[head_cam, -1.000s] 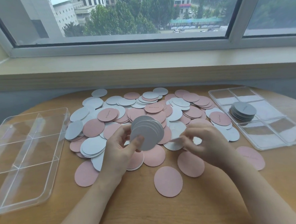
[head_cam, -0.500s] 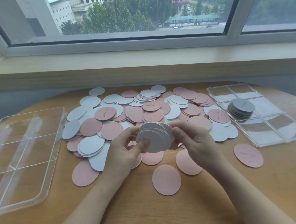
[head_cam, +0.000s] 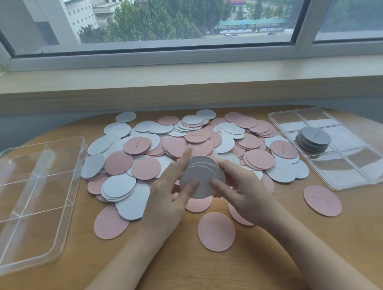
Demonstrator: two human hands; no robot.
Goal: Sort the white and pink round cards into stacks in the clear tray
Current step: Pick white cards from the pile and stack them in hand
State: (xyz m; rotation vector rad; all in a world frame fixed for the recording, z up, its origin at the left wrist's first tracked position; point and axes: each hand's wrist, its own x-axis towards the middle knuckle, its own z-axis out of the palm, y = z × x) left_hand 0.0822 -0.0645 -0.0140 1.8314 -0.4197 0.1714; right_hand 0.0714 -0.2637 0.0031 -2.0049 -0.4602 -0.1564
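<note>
A loose heap of white and pink round cards covers the middle of the wooden table. Both hands hold a small stack of white cards just above the heap's near edge. My left hand grips its left side with the thumb on top and the forefinger raised. My right hand clasps its right side. A clear divided tray lies at the right, with one stack of white cards in its middle left compartment.
A deeper clear box with dividers sits at the left edge of the table. Single pink cards lie near me and at the right. A window ledge runs behind the table.
My right hand came over from the heap and closed on the right side of the white stack that my left hand held. The stack now lies flatter between both hands.
</note>
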